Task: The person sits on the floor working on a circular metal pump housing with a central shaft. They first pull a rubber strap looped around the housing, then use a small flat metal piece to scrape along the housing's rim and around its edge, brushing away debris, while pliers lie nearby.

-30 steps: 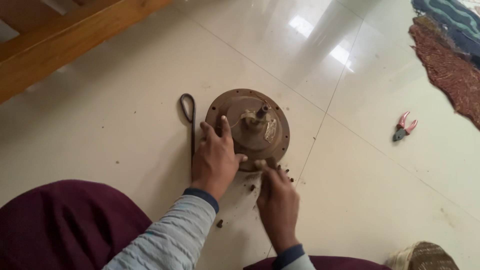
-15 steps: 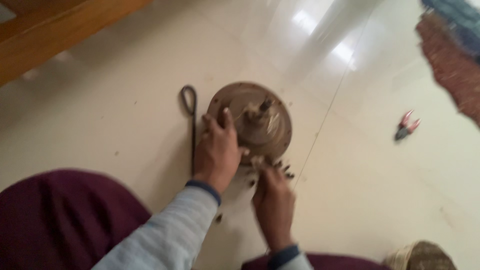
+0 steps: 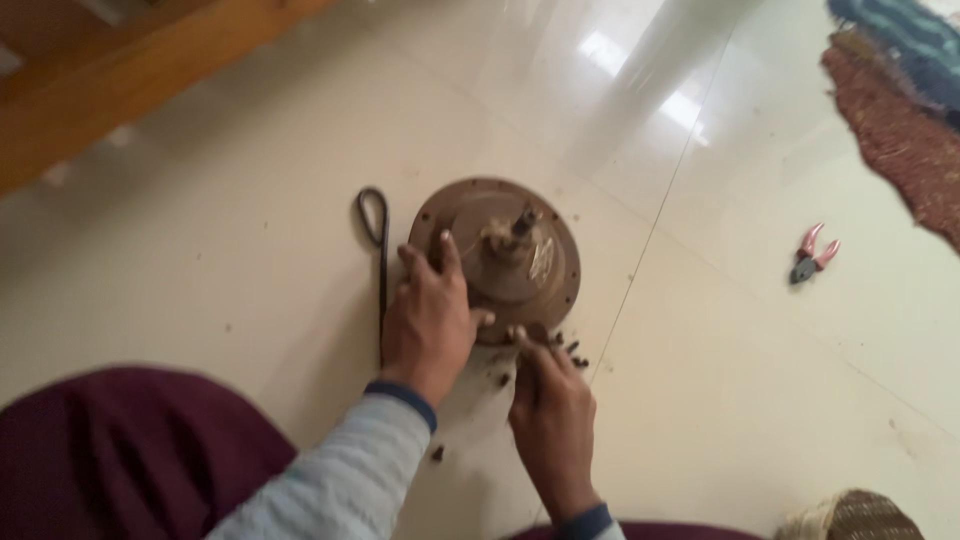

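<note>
Resting on the pale floor (image 3: 250, 250) at frame centre, the round brown motor housing (image 3: 545, 225) is steadied by the left hand (image 3: 432, 322), fingers spread on its rim. The right hand (image 3: 552, 412) pinches fingers together at its lower edge. A dark looped rod (image 3: 380, 250) lies just left; red-handled pliers (image 3: 812, 254) sit well apart, right.

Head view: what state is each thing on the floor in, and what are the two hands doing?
Round metal housing: flat on floor, shaft up.
Left hand: resting on housing's rim.
Right hand: fingertips at housing's near edge.
Looped rod: lying beside housing.
Pliers: lying apart, untouched.
Small dark bits: scattered loose.
</note>
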